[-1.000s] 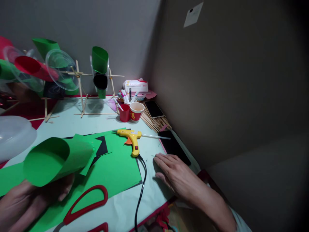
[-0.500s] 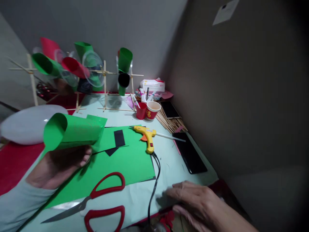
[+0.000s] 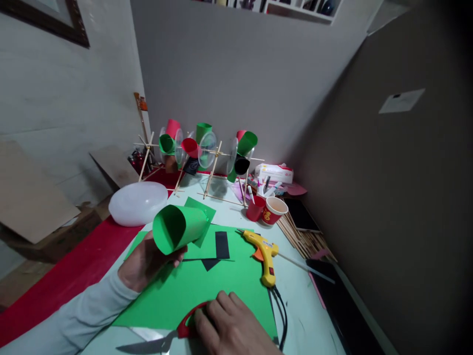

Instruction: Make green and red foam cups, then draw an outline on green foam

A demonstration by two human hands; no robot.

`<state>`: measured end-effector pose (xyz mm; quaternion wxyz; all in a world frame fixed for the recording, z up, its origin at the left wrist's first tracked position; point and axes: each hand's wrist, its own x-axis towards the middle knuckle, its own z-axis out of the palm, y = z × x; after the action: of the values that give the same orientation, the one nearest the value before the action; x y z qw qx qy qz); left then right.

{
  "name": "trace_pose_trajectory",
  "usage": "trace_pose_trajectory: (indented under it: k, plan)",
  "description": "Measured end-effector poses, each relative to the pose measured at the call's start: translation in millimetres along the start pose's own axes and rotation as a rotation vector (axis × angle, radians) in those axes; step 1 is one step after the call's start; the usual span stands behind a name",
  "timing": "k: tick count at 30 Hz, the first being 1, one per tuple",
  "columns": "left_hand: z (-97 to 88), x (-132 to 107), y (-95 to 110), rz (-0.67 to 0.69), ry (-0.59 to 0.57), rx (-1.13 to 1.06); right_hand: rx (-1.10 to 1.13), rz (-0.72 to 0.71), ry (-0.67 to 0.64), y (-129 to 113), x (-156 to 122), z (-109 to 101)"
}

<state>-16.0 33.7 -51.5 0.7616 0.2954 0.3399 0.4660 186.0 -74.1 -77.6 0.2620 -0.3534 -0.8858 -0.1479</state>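
Note:
My left hand [image 3: 142, 264] is closed round the underside of a rolled green paper tube [image 3: 190, 224], whose wide open end faces me. A flat green paper square is attached at the tube's far end. At the front of the table my right hand [image 3: 232, 325] has its fingers curled over the red handles of a pair of scissors [image 3: 185, 326]. Their blades point left, and the hand hides much of the handles. Under both hands lie green paper sheets [image 3: 221, 291], with a small black paper rectangle [image 3: 222, 245] on them.
Right of the sheets lies a yellow glue gun [image 3: 266, 251] with a clear stick and a cord. Behind it stand a red cup [image 3: 255, 209], a paper cup [image 3: 274, 212] and wooden sticks [image 3: 303, 236]. A stick frame [image 3: 212, 170] with coloured paper tubes and a white balloon [image 3: 138, 203] are farther left.
My right hand has moved left from the table's front edge onto the scissors' handles. My left hand still holds the green tube. The camera view has tilted up and turned left.

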Motion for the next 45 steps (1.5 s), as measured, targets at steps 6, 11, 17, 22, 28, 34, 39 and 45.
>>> trace_pose_trajectory:
  k: [6,11,17,22,28,34,39,45]
  plan:
    - [20.5,-13,9,0.136,0.024,0.132,0.026,-0.034,-0.038,-4,5,22]
    - [33.5,-17,16,0.194,0.036,0.164,0.122,-0.019,-0.153,15,9,-1]
    - [29.8,-14,23,0.237,-0.001,0.233,0.758,0.682,-0.18,59,-18,-54]
    - [19.4,-8,19,0.206,-0.012,0.326,1.299,0.876,0.119,88,-14,-60]
    - [20.5,-8,9,0.121,-0.095,0.455,1.356,1.025,0.233,86,34,-35]
    - [18.9,-11,-2,-0.002,-0.185,0.583,1.385,1.109,0.144,79,36,-20]
    - [19.5,-12,-6,-0.054,-0.226,0.607,1.402,1.124,0.108,69,34,-25]
    - [24.6,-14,-5,-0.068,-0.188,0.57,1.451,1.153,0.127,64,27,-20]
